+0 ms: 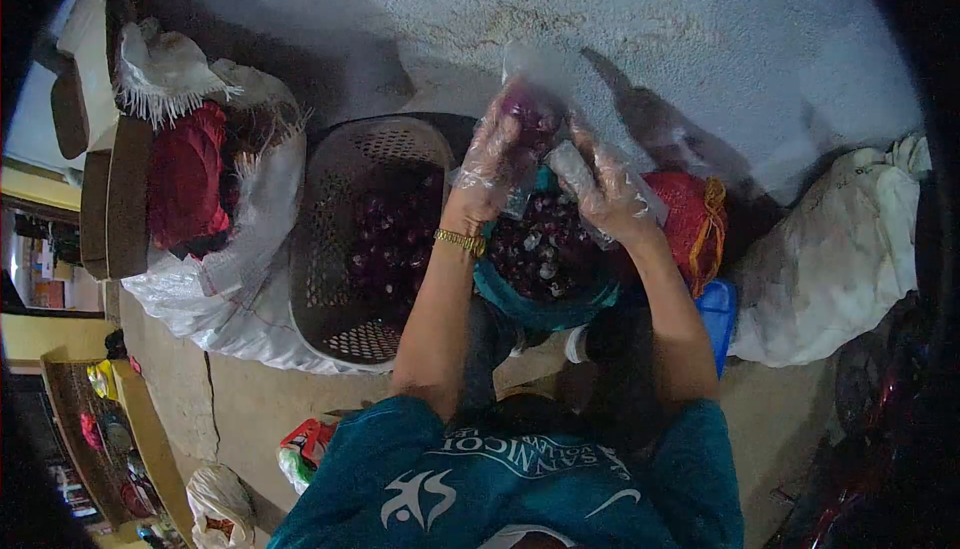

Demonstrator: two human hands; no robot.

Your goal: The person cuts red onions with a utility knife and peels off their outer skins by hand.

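Observation:
Both hands wear thin clear plastic gloves. My left hand (485, 159) is closed around a clear plastic bag with purple-red onions (530, 117) in it, held up in front of the wall. On the bag's other side is my right hand (612, 194), its fingers curled at the plastic. A pale, translucent piece (570, 169) shows by its thumb; I cannot tell whether it is part of the bag. Below the hands stands a teal container (555, 317) of loose onions (540, 254). A gold-coloured band (458, 240) circles my left wrist.
A plastic basket (305, 279) with more onions (395, 239) stands left of the teal container. Beyond it are a white woven sack (250, 249) and a red mesh bundle (187, 179). To the right are a red mesh sack (680, 209), a blue container (715, 314) and a large pale sack (840, 249).

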